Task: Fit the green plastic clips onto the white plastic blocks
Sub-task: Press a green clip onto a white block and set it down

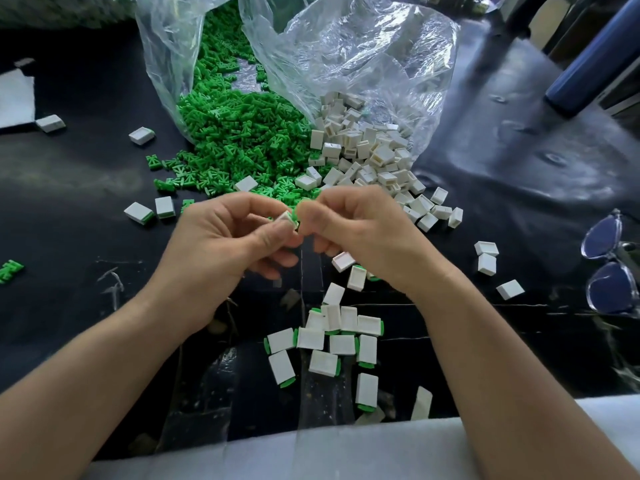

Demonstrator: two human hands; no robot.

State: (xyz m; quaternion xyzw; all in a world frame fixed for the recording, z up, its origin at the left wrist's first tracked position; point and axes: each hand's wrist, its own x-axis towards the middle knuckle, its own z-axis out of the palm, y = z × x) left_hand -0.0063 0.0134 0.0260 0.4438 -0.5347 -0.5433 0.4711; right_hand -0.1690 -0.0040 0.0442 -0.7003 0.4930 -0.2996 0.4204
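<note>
Left hand: my left hand (pixel 242 233) pinches one white block (pixel 284 218) between thumb and fingertips, raised above the desk (pixel 86 168); only a corner of the block shows.
Right hand: my right hand (pixel 356 230) is curled round one green clip (pixel 295 213), touching the block's edge; my fingers hide most of the clip.
Step in hand: I judge that I am pressing the clip into the block's open side; I cannot tell how deep it sits.
Doing it well: I should square the clip to the opening before I push; I should steady the block with my thumb; a skewed clip could jam or bend; I should press evenly until it seats flush.
Look of the parts: the block is small, white, boxy and hollow on one face; the clip is bright green and pronged.
Supplies: a heap of green clips (pixel 242 140) and a heap of white blocks (pixel 374 161) spill from a clear plastic bag (pixel 346 57), just beyond my hands.
Finished pieces: the finished pieces (pixel 332 341) lie near me between my forearms; each shows a green rim at one end.
</note>
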